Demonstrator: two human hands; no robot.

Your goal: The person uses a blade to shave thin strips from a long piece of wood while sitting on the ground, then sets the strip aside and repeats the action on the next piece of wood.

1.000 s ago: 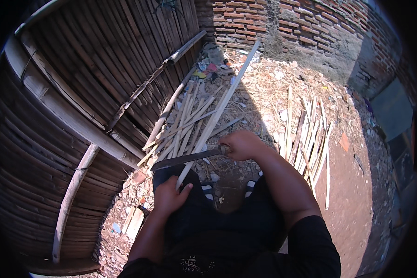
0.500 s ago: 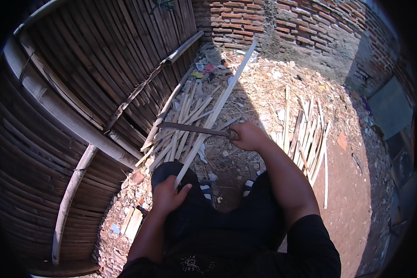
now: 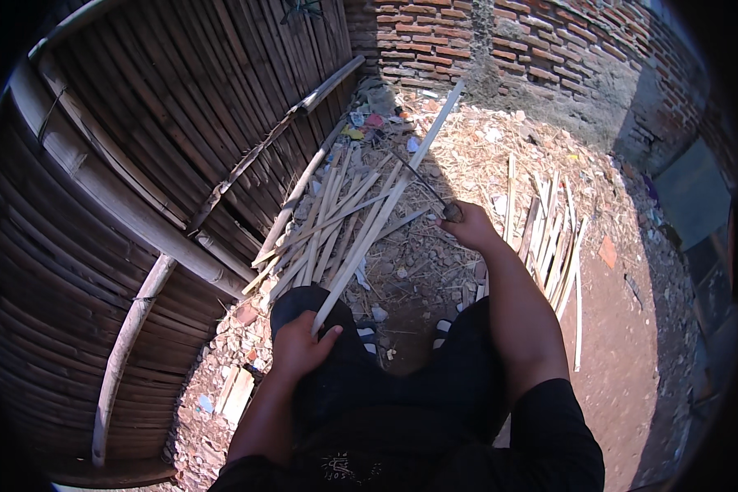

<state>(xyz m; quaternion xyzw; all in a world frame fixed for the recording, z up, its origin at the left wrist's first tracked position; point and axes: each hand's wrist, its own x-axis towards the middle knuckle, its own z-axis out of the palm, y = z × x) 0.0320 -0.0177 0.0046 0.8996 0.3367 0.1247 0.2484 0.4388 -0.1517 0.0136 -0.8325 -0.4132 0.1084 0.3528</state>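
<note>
A long pale bamboo strip (image 3: 388,207) slants up and away from my left knee toward the brick wall. Its near end is in my left hand (image 3: 300,344), which is closed around it over my thigh. My right hand (image 3: 471,227) grips the handle of a machete (image 3: 422,179) to the right of the strip. The blade is seen nearly edge-on and points up and left, with its tip by the strip's far half. I cannot tell whether blade and strip touch. Beneath the strip, on the left, lies a loose pile of split bamboo strips (image 3: 310,244).
More strips lie in a second pile (image 3: 552,246) at the right. A slatted bamboo wall (image 3: 189,107) with thick poles closes off the left, and a brick wall (image 3: 422,37) stands at the back. Straw, stones and litter cover the ground. My sandalled feet are below.
My right hand has moved slightly right and up. The machete blade has swung from lying flat across the strip to pointing up and away. My left hand stays at the strip's near end.
</note>
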